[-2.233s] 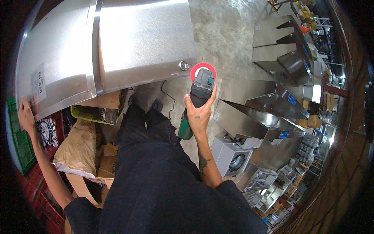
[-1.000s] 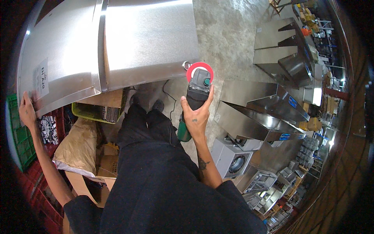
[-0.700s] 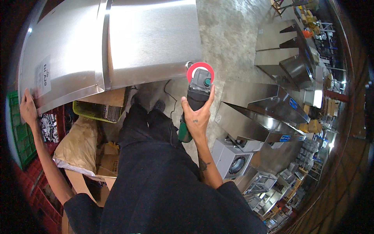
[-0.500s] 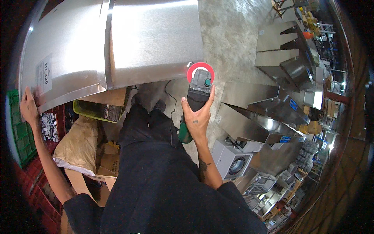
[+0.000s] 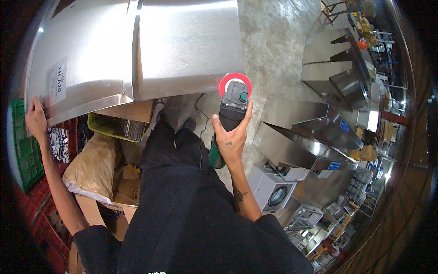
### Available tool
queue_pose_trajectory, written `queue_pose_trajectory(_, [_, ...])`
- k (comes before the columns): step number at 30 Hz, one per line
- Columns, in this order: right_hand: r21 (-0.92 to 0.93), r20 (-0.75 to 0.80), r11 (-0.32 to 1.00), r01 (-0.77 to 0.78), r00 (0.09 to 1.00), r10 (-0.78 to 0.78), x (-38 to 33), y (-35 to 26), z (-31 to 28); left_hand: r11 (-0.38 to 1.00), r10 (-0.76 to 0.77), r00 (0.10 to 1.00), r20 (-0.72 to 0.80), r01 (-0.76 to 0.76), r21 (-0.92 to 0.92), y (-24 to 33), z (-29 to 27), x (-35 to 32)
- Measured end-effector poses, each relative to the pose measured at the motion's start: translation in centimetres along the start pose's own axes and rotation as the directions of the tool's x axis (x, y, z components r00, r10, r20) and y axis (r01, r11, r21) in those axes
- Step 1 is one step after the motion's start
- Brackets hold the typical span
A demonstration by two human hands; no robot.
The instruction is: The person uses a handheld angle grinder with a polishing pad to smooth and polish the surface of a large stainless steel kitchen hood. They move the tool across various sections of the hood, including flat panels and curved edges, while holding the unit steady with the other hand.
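- Grinder [image 5: 233, 109] wrapped by right hand [image 5: 231, 139] — red-rimmed disc [image 5: 235, 76] at near right corner of steel unit [image 5: 187, 50], contact unclear.
- At near left corner, left hand [image 5: 36, 118] — cannot tell if clasping.
- Below near edge, yellow-green crate [image 5: 97, 124].

A bulging tan sack [image 5: 93, 160] is lying near a green plastic crate [image 5: 23, 148], while a boxy light-grey unit [image 5: 268, 186] is standing near angular, shiny steel housings [image 5: 286, 147].

You're in a metal workshop: your angle grinder [image 5: 233, 105] is at the near right corner of a large sheet-steel piece [image 5: 189, 50], angular steel housings [image 5: 287, 109] sit on bare concrete floor [image 5: 271, 41], and metal parts [image 5: 360, 180] crowd that floor's right edge.
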State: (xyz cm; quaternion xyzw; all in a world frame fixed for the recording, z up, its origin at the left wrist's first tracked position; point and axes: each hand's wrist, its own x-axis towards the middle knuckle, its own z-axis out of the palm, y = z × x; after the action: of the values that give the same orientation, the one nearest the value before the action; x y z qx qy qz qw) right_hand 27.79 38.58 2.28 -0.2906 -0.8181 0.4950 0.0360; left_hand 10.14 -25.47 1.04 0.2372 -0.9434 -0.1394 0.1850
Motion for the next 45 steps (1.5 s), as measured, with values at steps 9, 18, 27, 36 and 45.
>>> queue_pose_trajectory(9, [0.053, 0.028, 0.998, -0.042, 0.999, 0.040, -0.8, -1.4, 0.8, 0.996, 0.020, 0.999, 0.039, -0.016, -0.085, 0.7, 0.2, -0.4])
queue_pose_trajectory(18, [0.007, 0.005, 1.000, 0.000, 1.000, 0.000, -1.5, -1.5, 1.4, 0.998, -0.061, 0.997, 0.036, 0.060, 0.014, 2.5, -0.3, -1.1])
queue_pose_trajectory(27, [0.001, -0.013, 1.000, 0.002, 1.000, -0.002, -2.2, -2.4, 2.5, 0.993, -0.102, 0.990, 0.099, 0.107, -0.044, 4.5, -0.9, -1.9])
queue_pose_trajectory(36, [-0.032, -0.029, 0.999, -0.001, 1.000, 0.000, -3.1, -3.2, 3.8, 0.997, -0.077, 0.997, 0.000, 0.077, 0.002, 6.5, -1.1, -3.3])
queue_pose_trajectory(45, [-0.009, -0.030, 1.000, -0.009, 1.000, 0.008, -3.8, -4.0, 4.4, 0.997, -0.078, 0.997, 0.015, 0.078, 0.026, 7.5, -1.6, -3.7])
